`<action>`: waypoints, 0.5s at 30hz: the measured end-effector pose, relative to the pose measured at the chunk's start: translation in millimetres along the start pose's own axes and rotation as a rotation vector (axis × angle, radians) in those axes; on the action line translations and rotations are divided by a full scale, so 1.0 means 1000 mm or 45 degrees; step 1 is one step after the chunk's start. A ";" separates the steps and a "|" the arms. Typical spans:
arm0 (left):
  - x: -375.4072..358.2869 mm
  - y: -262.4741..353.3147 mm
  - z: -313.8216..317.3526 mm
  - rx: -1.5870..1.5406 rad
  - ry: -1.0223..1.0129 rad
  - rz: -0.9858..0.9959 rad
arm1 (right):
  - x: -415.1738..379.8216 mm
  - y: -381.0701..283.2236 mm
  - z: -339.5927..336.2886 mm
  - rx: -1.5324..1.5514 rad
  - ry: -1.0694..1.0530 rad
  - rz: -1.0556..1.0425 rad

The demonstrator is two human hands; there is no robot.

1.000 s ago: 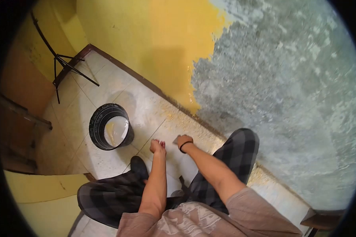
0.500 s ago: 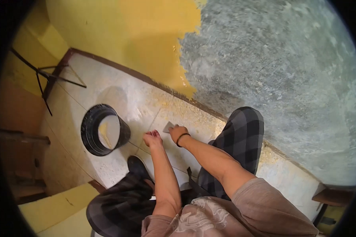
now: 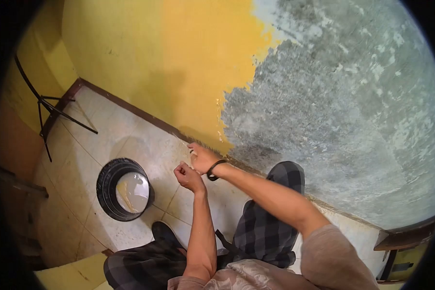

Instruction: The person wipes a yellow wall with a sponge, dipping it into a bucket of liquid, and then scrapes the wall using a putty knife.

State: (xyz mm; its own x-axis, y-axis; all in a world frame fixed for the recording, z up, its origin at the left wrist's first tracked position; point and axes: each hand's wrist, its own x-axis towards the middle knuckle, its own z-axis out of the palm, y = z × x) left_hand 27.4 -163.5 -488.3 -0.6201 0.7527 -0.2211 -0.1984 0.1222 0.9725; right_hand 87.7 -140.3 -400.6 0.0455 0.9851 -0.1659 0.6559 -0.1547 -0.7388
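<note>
My left hand [image 3: 189, 178] is closed, its fingers curled together over the tiled floor; whatever it may hold is hidden. Just above and to the right, my right hand [image 3: 203, 158], with a dark band at the wrist, is closed round the scraper, of which only a small part shows between the fingers. This hand is near the foot of the wall, below the yellow paint [image 3: 193, 96] and left of the bare grey patch [image 3: 275, 111]. A black bucket [image 3: 106, 191] with pale liquid inside stands left of my hands.
Thin black metal legs [image 3: 70, 116] stand at the upper left. A brown skirting strip [image 3: 130, 108] runs along the wall's foot. My bent knees in checked trousers [image 3: 263, 232] and a dark shoe [image 3: 166, 234] are below. A brown wooden ledge [image 3: 406, 237] is at the lower right.
My right hand has moved up and left to the wall's foot, closer to my left hand, and the scraper's blade no longer shows. The view has tilted up towards the wall.
</note>
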 end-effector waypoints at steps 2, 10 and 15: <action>-0.007 0.034 0.012 -0.070 -0.078 0.178 | -0.023 -0.045 -0.057 0.313 -0.107 0.041; 0.004 0.056 0.008 -0.081 -0.391 0.339 | -0.086 -0.010 -0.094 -0.132 0.267 0.012; 0.010 0.024 0.008 -0.362 -0.319 0.128 | -0.108 -0.023 -0.136 -0.462 0.108 -0.097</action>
State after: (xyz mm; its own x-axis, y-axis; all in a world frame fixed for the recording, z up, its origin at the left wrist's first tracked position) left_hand 22.5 -147.9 -466.4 -0.4495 0.8908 -0.0666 -0.3702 -0.1179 0.9214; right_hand 170.4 -233.0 -277.3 0.0387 0.9978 -0.0538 0.8831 -0.0594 -0.4653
